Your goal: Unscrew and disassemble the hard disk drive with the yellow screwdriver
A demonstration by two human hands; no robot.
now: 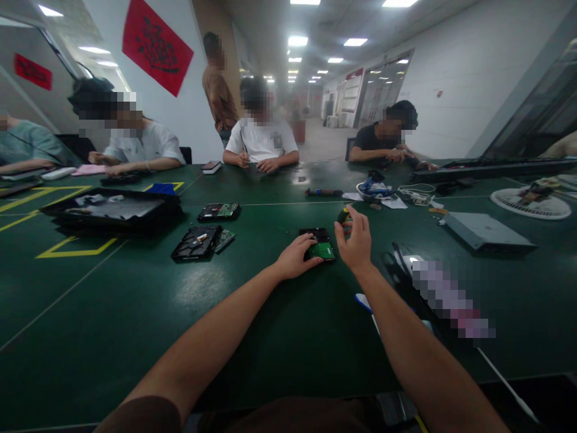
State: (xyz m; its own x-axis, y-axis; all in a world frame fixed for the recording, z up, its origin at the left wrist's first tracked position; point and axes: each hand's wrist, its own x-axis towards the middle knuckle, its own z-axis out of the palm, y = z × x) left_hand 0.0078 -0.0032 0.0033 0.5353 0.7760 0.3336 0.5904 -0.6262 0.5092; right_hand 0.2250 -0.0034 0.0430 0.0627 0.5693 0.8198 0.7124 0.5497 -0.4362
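From the head camera, the left hand (297,255) lies flat, palm down, on the near-left side of a small hard drive (318,243) that sits on the green table (135,313) just ahead of both wrists; its fingers are spread and pressing on the drive's green circuit board (321,251), not wrapped around it. The drive's long axis runs away from the person, its dark end farther out and the board end nearer. The right hand (355,237) hovers just to the right of the drive, fingers loosely curled and partly apart, seemingly pinching a yellow-and-green screwdriver (344,216), though blur makes that grip uncertain. So the drive lies between the two hands, touching the left and just beside the right, with the left the nearer one. Further left lie two more opened drives (197,243) and a black tray (110,210). Across the table other people sit with their own hands at work.
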